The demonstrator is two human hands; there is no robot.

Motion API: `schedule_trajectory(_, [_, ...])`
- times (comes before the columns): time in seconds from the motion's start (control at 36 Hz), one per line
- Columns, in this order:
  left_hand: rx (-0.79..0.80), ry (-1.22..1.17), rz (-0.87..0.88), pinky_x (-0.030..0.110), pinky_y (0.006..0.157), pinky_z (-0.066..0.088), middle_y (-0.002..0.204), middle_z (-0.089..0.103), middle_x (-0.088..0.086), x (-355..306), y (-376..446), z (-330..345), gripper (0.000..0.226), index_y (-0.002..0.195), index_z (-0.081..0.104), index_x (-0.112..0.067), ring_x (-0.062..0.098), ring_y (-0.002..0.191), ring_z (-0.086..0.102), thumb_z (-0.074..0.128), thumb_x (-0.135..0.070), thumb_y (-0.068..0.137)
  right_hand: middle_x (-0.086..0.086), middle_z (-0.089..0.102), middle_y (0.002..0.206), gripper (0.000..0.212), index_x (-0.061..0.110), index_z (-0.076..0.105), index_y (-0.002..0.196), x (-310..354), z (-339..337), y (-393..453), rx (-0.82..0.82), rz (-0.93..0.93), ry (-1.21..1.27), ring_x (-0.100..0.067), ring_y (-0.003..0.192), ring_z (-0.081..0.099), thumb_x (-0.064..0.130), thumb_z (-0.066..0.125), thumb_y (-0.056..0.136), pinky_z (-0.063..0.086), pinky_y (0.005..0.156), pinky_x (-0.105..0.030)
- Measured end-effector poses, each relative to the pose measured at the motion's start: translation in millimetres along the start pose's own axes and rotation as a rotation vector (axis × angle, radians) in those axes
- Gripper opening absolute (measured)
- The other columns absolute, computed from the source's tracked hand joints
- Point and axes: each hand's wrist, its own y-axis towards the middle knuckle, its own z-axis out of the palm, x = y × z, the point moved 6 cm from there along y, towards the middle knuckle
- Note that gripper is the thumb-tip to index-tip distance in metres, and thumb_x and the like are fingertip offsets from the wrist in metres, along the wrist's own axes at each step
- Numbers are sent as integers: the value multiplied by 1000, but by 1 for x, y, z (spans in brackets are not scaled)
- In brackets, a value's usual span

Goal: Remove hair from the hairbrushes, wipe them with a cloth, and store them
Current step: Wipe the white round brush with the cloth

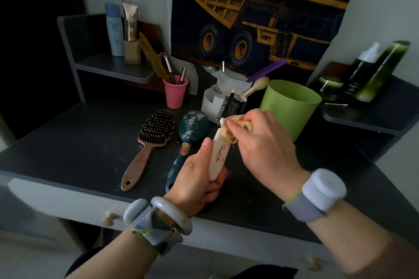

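Note:
My left hand [199,179] grips the handle of a white hairbrush [219,156], held tilted above the dark desk [68,142]. My right hand [260,142] presses a bunched yellowish cloth [235,129] against the brush's neck; the head with its black bristles [231,104] sticks out beyond the cloth. A brown paddle brush [147,145] lies bristles up on the desk to the left. Beside it a dark teal brush [188,138] lies back up, dusted with white specks.
A green cup [292,106] stands right of the hands, a white container [210,102] holding a wooden-handled brush [256,86] behind them, a pink cup [175,93] with pencils further left. Bottles stand on the left shelf [118,68] and right shelf [362,106]. Truck poster behind.

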Motion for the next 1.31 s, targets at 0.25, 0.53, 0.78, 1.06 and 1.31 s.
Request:
schedule_trajectory(0.25, [-71, -111, -5, 9, 32, 20, 43, 38, 1, 1, 1, -5, 63, 50, 54, -21, 7, 29, 23, 31, -62, 92, -12, 57, 93, 48, 10, 70, 113, 31, 4, -25, 89, -18, 199, -30, 79, 54, 30, 31, 94, 49, 57, -41])
schedule_trajectory(0.53, [47, -52, -24, 9, 32, 18, 50, 43, 5, -1, -1, 1, 55, 92, 53, -5, 7, 31, 21, 29, -55, 96, -20, 55, 90, 36, 6, 66, 121, -1, 4, -4, 43, 54, 88, -37, 78, 52, 9, 52, 89, 48, 53, -46])
schedule_trajectory(0.78, [-60, -177, -51, 9, 30, 19, 43, 41, 7, 0, -2, -11, 61, 64, 54, -8, 8, 25, 23, 34, -58, 93, -17, 60, 89, 38, 9, 71, 113, 43, 0, -32, 64, -166, 227, -34, 73, 56, 14, 43, 88, 49, 48, -41])
schedule_trajectory(1.06, [28, -77, -29, 9, 31, 21, 44, 42, 8, -1, -4, -4, 57, 66, 53, -9, 10, 25, 20, 31, -52, 96, -19, 63, 88, 34, 11, 73, 112, 18, -6, -18, 25, -205, 103, -37, 72, 57, 16, 46, 91, 49, 52, -44])
schedule_trajectory(1.31, [26, -75, -19, 9, 30, 20, 46, 43, 7, -2, -3, -4, 56, 71, 57, -11, 9, 25, 21, 31, -54, 96, -18, 61, 89, 39, 11, 71, 114, 24, -2, -18, 46, -165, 117, -36, 74, 56, 19, 41, 91, 49, 51, -42])
